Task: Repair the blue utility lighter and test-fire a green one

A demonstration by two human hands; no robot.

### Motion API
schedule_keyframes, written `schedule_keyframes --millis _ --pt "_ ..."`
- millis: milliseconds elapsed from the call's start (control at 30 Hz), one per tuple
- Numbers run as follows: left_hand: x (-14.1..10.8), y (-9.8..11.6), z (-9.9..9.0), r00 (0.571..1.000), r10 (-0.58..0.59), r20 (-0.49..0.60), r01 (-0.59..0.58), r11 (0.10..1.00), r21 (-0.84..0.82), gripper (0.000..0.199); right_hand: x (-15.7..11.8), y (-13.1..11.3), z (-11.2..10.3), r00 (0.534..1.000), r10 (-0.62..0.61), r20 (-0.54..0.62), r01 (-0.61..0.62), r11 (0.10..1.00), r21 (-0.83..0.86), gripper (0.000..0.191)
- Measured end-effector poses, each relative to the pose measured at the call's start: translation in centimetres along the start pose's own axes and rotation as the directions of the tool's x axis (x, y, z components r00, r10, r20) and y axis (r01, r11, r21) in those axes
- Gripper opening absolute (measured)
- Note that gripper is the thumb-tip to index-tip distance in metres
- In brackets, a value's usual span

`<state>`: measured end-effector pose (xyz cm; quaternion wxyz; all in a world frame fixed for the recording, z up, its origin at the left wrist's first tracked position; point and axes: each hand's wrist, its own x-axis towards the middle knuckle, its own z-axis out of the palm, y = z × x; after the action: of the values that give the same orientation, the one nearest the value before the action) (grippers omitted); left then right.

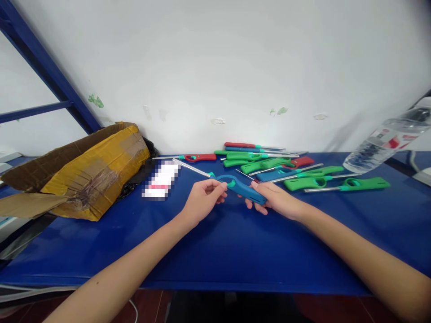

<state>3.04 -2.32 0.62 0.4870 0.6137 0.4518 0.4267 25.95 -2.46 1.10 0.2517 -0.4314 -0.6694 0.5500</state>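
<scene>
A blue lighter (247,190) with a long metal tube is held up over the blue table, its tube pointing to the upper left. My left hand (204,197) pinches it near the green trigger. Around the handle's rear end are the fingers of my right hand (274,199). Behind and to the right lie several green, blue and red lighters in a loose pile, among them a green one (367,183) at the right edge. A red lighter (205,157) lies apart from them, left of the pile.
An opened cardboard box with yellow tape (97,170) stands on the blue table (242,251) at the left. Beside it lies a white paper, blurred out (161,179). A clear water bottle (380,139) is at the right, near the white wall (215,67).
</scene>
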Motion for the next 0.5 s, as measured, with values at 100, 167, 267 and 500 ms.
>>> schedule_keyframes --millis 100,167,267,500 --pt "-0.5 -0.2 -0.2 0.863 0.502 0.061 -0.476 0.765 0.434 0.017 0.0 0.0 0.0 1.000 -0.010 0.006 0.010 0.999 -0.039 0.061" --pt "-0.7 -0.2 -0.4 0.683 0.711 0.165 -0.654 0.496 0.571 0.011 0.0 -0.1 0.0 1.000 -0.011 0.002 0.011 0.997 -0.076 0.062" --pt "-0.6 -0.1 -0.7 0.586 0.779 0.224 -0.674 0.314 0.669 0.022 -0.1 -0.2 0.0 0.999 -0.032 0.008 0.033 0.992 -0.122 0.061" --pt "0.4 -0.6 -1.9 0.662 0.649 0.374 -0.670 0.290 0.683 0.019 -0.1 0.3 -0.5 0.995 -0.101 -0.023 0.092 0.965 -0.246 0.050"
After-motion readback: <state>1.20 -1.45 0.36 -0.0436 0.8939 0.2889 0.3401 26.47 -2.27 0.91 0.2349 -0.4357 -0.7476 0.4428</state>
